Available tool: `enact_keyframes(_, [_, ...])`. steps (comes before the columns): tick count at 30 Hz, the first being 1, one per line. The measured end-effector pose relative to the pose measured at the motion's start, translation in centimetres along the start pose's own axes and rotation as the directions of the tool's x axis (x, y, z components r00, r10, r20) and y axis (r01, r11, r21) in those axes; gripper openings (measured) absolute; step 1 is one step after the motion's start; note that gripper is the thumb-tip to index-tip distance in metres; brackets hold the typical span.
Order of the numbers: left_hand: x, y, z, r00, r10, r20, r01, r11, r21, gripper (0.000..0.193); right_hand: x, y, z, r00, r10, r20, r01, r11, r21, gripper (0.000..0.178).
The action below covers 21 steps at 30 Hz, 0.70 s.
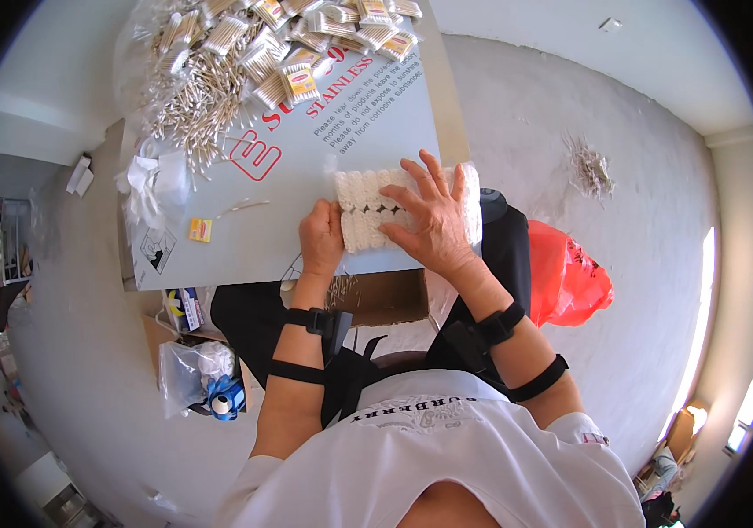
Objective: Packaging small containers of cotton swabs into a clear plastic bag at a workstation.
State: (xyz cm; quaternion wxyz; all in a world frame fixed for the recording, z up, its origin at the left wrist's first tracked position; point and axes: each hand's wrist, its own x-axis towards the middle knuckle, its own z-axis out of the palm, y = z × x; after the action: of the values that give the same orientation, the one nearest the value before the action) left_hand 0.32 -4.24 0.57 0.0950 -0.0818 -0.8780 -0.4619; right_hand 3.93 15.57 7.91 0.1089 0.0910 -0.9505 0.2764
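Observation:
A white, knobbly block (360,187) lies at the near right of the grey tabletop, in rows that look like packed cotton swab tips, with dark gaps along its middle. My left hand (321,236) is closed against the block's left end; what its curled fingers hold, if anything, is hidden. Spread over the block's right part is my right hand (433,220), its fingers apart and thumb and fingertips touching the top. A loose cotton swab (242,206) and a small yellow label card (200,230) lie left of my left hand.
A pile of loose cotton swabs (200,110) and several clear-wrapped swab packs (300,84) cover the table's far part. White plastic scraps (158,180) lie at its left edge. Below stand an open cardboard box (389,297) and a red plastic bag (565,277).

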Motion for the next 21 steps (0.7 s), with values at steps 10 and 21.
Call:
enact_keyframes(10, [-0.1, -0.1, 0.0, 1.0, -0.028, 0.005, 0.028, 1.0, -0.013, 0.028, 0.4, -0.6, 0.6, 1.0, 0.014, 0.017, -0.014, 1.0, 0.01, 0.046])
enact_keyframes(21, [-0.1, -0.1, 0.2, 1.0, -0.011, -0.028, 0.011, 1.0, -0.005, 0.027, 1.2, -1.6, 1.5, 0.999, -0.034, 0.027, 0.035, 0.999, -0.01, 0.051])
